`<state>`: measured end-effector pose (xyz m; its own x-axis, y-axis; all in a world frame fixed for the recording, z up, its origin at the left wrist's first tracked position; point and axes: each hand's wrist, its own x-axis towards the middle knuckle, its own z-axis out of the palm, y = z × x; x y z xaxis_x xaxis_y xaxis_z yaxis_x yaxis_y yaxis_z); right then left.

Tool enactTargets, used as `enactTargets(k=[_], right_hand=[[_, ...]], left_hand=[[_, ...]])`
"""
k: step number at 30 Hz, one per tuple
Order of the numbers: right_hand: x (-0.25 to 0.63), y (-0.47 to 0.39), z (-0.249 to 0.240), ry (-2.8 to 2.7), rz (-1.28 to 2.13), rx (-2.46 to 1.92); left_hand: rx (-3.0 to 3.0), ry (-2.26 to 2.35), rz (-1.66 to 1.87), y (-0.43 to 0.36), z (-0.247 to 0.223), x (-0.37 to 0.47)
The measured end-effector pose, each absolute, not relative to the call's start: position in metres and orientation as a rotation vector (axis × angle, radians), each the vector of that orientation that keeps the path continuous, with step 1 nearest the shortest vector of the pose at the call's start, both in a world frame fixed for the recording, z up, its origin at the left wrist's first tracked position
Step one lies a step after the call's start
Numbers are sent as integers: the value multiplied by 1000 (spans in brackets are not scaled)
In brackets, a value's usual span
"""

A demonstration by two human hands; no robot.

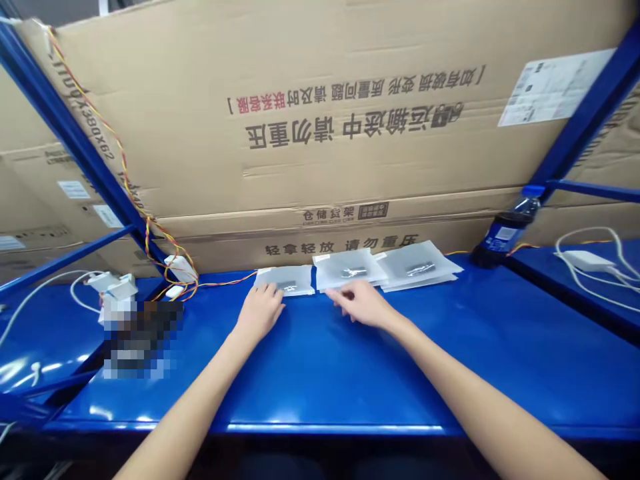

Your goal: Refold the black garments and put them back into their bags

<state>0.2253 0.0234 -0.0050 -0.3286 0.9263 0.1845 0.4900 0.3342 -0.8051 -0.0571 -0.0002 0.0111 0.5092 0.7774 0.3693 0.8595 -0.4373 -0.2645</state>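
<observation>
Three groups of flat, translucent white packets lie along the back of a blue shelf, each with a small dark item showing. My left hand rests on the lower edge of the left packet, its fingers bent over it. My right hand is at the lower left edge of the middle packet, its fingers curled together; whether they pinch the edge is hidden. The right packets are stacked unevenly, partly overlapped with the middle one.
A large cardboard sheet stands behind the shelf. A dark bottle with a blue cap is at the back right. White adapters, red-yellow wires and a blurred dark object lie at left. Blue posts flank both sides.
</observation>
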Motion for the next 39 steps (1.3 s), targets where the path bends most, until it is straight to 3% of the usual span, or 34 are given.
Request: enactTargets(k=[5,11,17,25,33,39], right_hand=[[199,14,-21,-1777,1369,-1247],[192,15,-25,-1537,1573,-1217],[199,18,-21,-1470,1592,-1211],[198,17,-22,-1483,1589,-1163],[208,24,-15,-1616,1500,-1137],[206,25,-19,-1683,1445,-1108]], left_hand=[[-2423,-1230,-153,10,6,-31],[-2399,-1251,-155,10,6,-17],[-2450,-1293,-168,24,14,-36],[-2725,-1211,-357,-31,14,31],[-2846,-1497,-836,30,23,21],[-3120,-1569,-836,32,1,9]])
